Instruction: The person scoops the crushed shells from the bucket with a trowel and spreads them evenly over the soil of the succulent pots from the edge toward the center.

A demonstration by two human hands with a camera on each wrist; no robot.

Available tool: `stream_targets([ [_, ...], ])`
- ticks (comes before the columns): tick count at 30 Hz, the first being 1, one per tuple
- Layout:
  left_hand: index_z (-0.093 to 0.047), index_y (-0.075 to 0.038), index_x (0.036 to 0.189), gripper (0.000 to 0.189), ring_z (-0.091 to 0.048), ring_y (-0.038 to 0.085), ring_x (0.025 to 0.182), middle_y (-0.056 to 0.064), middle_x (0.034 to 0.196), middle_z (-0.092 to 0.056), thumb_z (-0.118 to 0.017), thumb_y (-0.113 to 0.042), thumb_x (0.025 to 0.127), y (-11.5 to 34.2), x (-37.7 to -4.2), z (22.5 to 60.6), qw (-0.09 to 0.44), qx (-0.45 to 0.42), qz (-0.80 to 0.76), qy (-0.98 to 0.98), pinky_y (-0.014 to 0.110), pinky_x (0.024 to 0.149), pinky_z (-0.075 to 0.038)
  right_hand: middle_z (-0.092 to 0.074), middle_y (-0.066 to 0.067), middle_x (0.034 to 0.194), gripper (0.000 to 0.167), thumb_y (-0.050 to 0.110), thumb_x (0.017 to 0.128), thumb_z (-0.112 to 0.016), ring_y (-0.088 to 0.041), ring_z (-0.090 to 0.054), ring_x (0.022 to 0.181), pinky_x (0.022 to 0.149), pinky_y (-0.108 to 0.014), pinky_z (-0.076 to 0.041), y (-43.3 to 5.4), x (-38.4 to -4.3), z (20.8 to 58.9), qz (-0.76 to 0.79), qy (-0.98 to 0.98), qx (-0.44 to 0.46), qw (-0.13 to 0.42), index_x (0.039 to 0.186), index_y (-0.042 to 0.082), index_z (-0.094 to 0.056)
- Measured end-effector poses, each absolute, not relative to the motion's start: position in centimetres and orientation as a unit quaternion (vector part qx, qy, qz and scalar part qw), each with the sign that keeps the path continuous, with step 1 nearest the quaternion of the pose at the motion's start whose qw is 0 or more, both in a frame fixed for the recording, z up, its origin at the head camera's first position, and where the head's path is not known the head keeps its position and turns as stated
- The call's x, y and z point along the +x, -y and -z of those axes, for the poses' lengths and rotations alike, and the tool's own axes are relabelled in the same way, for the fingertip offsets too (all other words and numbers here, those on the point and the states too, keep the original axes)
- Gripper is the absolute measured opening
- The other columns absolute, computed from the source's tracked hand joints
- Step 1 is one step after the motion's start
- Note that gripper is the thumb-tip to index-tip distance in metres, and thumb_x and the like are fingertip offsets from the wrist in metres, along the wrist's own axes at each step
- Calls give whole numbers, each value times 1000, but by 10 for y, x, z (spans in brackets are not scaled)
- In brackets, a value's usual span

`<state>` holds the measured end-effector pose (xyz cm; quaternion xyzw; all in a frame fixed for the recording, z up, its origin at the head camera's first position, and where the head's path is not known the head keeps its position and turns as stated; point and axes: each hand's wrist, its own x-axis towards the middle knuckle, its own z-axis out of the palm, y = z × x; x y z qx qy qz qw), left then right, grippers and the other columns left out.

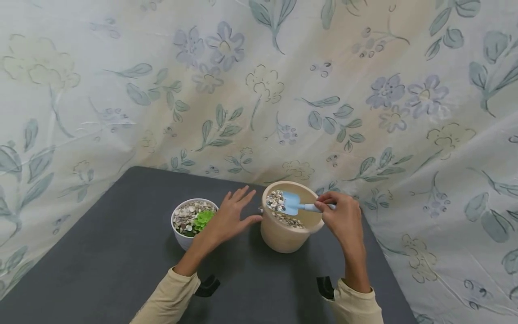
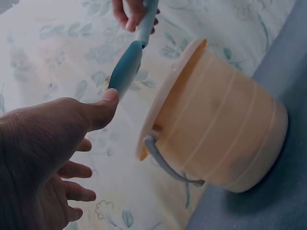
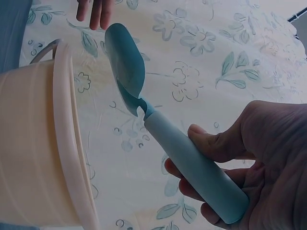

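In the head view my right hand (image 1: pixel 341 216) grips the handle of a small blue trowel (image 1: pixel 291 202), its blade loaded with pebbles (image 1: pixel 275 200). The blade is held above the mouth of a beige bucket (image 1: pixel 283 240) that has more pebbles (image 1: pixel 288 220) inside. The right wrist view shows thumb and fingers curled round the pale trowel handle (image 3: pixel 192 165). My left hand (image 1: pixel 230 216) is held with fingers spread between the bucket and a white pot (image 1: pixel 184 240). From the left wrist view, its thumb overlaps the trowel blade's tip; contact cannot be told.
The white pot holds pebbles and a green succulent (image 1: pixel 203 219), partly behind the left hand. Both containers stand on a dark grey table (image 1: pixel 101 252). A floral cloth (image 1: pixel 259 112) hangs behind the table. The bucket's grey carrying handle (image 2: pixel 168 165) hangs down its side.
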<state>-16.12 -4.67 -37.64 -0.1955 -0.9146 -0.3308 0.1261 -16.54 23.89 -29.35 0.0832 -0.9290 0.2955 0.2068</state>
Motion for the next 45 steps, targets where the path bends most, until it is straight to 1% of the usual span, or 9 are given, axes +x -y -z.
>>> stream_targets([
  [3,-42,-8,161,80,-34,44,157,20,170,-33,-72,-46,97,51,-160,377,125,-190,328,917,64,130,-21,-81,-21,95,9,10,94,-77,-29,-64,72,58,-29,-36,-235,-166,294,-298,928,86,205,98,2,-80],
  [6,-42,-9,161,80,-34,44,157,20,170,-34,-72,-46,97,54,-159,377,124,-184,324,920,65,129,-22,-81,-20,95,7,9,94,-78,-30,-64,73,59,-29,-37,-231,-167,295,-301,927,91,204,96,2,-79],
  [10,-42,-8,161,80,-36,45,156,21,168,-37,-73,-45,97,61,-158,378,130,-178,323,920,66,128,-23,-81,-19,94,6,9,94,-78,-32,-68,83,63,-31,-38,-224,-169,295,-306,925,96,201,96,3,-79],
  [13,-44,-7,160,79,-38,45,155,22,166,-40,-73,-45,96,66,-156,378,139,-175,322,920,67,127,-26,-81,-19,94,7,10,94,-77,-32,-66,83,65,-32,-36,-219,-169,295,-309,925,99,196,96,4,-79],
  [20,-46,-7,158,78,-39,42,154,21,165,-42,-75,-43,96,77,-150,377,139,-157,334,919,66,126,-29,-81,-19,93,6,8,94,-77,-28,-60,76,64,-32,-36,-207,-172,296,-315,924,110,187,97,3,-79],
  [26,-46,-8,159,78,-40,42,154,21,164,-43,-75,-44,95,88,-145,379,144,-150,335,919,65,126,-30,-81,-18,93,5,8,93,-78,-28,-61,76,64,-32,-37,-197,-174,299,-319,921,126,182,96,4,-80],
  [30,-47,-7,158,77,-42,43,152,23,163,-44,-75,-43,95,96,-143,379,158,-148,326,920,66,124,-32,-81,-17,92,4,8,93,-78,-27,-60,72,62,-30,-35,-190,-175,300,-321,920,133,181,95,5,-80],
  [37,-47,-7,158,77,-41,41,154,23,164,-43,-75,-42,96,108,-138,378,154,-130,325,924,66,125,-30,-81,-18,91,4,8,93,-78,-20,-50,60,56,-28,-34,-179,-177,302,-333,917,140,172,92,4,-79],
  [45,-48,-4,157,74,-44,43,151,25,162,-45,-75,-38,96,120,-132,381,165,-122,322,924,68,123,-32,-81,-16,90,6,9,92,-79,-21,-54,66,55,-25,-33,-164,-181,306,-351,908,155,167,92,3,-78],
])
